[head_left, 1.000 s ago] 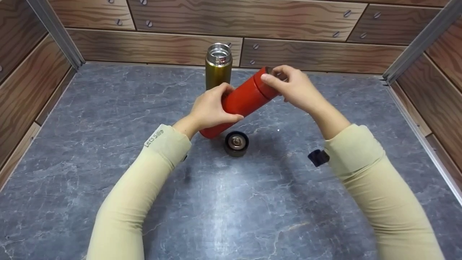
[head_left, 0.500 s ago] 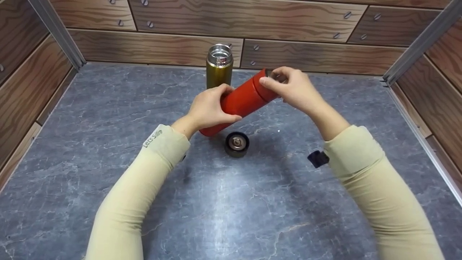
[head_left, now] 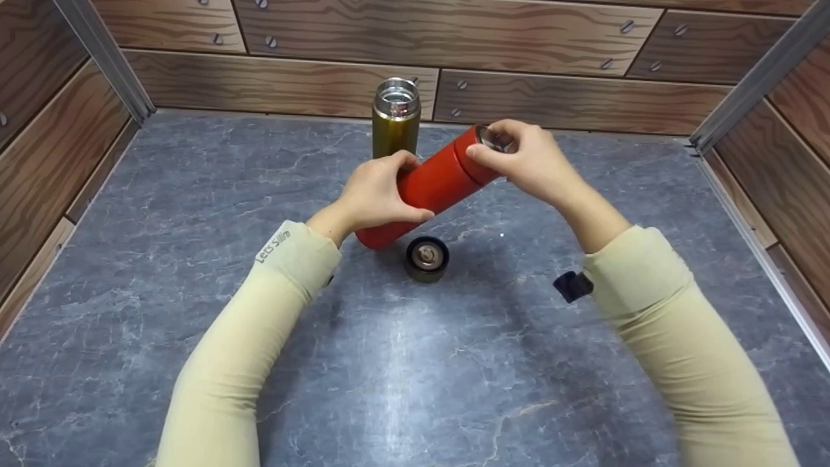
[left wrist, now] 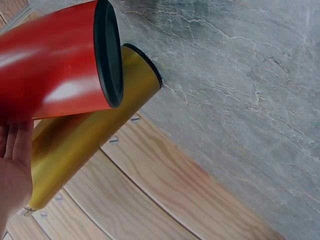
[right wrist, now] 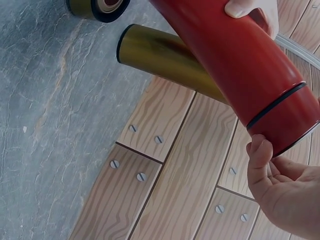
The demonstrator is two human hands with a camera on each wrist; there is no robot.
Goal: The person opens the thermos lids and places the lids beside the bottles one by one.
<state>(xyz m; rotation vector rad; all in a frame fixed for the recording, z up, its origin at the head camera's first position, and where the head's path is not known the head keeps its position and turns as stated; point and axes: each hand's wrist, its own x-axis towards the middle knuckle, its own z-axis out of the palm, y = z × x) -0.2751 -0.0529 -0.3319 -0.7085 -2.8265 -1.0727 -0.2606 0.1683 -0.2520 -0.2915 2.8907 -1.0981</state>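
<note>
A red thermos flask (head_left: 441,181) is tilted above the table, its capped end up and to the right. My left hand (head_left: 379,191) grips it round the lower body, thumb across the near side. At the upper end my right hand (head_left: 528,159) holds the red lid (right wrist: 287,120) between thumb and fingers; a dark seam divides lid from body. Behind the red flask stands a gold thermos flask (head_left: 395,130), upright and uncapped, its steel mouth showing. In front lies a dark lid (head_left: 426,258), upside down with its inner side up.
The grey marbled tabletop (head_left: 415,363) spreads all around. Wood-patterned panels (head_left: 337,84) rise at the back and both sides, with metal corner posts (head_left: 107,65). A black strap end (head_left: 573,285) sticks out from the right sleeve cuff.
Both hands keep their hold on the red flask. The flask's lid end has turned slightly, so more of its top shows beside the right fingers.
</note>
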